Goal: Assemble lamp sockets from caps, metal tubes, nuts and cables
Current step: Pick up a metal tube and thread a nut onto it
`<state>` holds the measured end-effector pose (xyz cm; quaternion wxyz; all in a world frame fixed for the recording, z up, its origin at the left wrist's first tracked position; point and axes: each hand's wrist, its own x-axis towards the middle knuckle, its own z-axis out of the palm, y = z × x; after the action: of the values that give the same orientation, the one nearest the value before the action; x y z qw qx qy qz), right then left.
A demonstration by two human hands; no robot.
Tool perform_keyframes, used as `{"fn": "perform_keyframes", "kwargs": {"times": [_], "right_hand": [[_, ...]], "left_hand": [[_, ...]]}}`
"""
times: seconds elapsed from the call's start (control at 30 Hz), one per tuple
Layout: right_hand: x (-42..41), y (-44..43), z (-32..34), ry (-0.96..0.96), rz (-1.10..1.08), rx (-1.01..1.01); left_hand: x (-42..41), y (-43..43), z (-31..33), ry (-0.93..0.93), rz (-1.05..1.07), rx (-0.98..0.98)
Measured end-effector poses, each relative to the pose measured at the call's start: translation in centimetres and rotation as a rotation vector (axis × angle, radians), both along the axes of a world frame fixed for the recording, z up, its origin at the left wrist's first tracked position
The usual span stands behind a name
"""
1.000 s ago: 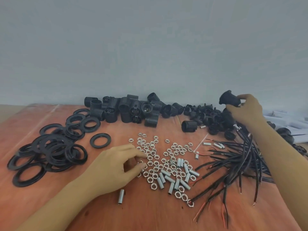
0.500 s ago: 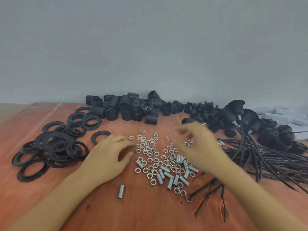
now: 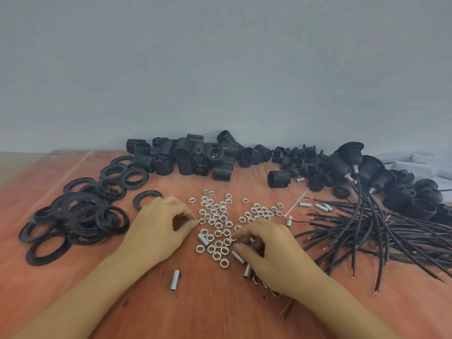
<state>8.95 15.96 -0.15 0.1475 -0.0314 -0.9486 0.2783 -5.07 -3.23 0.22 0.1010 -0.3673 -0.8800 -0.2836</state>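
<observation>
1. The right hand (image 3: 276, 255) covered part of the nuts (image 3: 216, 217) and some tubes; tube ends and a few nuts poked out from under its palm; how many more lay beneath, I could not tell; the sockets (image 3: 352, 157) far to its right ran off the frame edge; the pale things beyond them were too blurred to name; both forearms were cut off at the bottom.
2. The nuts, several dozen, were too crowded to count; about ten tubes showed: three at the right hand, one lying between the two hands, one alone (image 3: 175, 280) on the near side of the left hand (image 3: 156, 231), and five beyond the right hand, toward the cables (image 3: 367, 231); the rings (image 3: 80, 214) overlapped in a heap left of the left hand, with one apart just beyond its knuckles; the bodies (image 3: 190, 157) and caps (image 3: 300, 160) lay piled well beyond both hands, one body apart from them.
3. The left hand rested on the table (image 3: 220, 314), its thumb and forefinger nearly closed at the left edge of the nuts; whether they pinched a nut, I could not tell; the right hand's fingers (image 3: 247, 231) curled down round a tube (image 3: 252, 241), whose end showed between them, its thumb touching a second tube beside it.
</observation>
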Motion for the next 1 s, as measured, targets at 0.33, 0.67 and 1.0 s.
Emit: {"fn": "perform_keyframes", "kwargs": {"times": [0.33, 0.67, 1.0], "right_hand": [[-0.2, -1.1, 0.2, 0.306, -0.105, -0.412], [-0.1, -2.5, 1.0, 0.292, 0.043, -1.037], [0.2, -2.7, 1.2, 0.387, -0.007, -0.986]], "left_hand": [[1.5, 0.5, 0.3, -0.15, -0.058, 0.328], [4.3, 1.8, 0.6, -0.575, -0.306, 0.593], [4.5, 1.5, 1.1, -0.642, -0.344, 0.608]]}}
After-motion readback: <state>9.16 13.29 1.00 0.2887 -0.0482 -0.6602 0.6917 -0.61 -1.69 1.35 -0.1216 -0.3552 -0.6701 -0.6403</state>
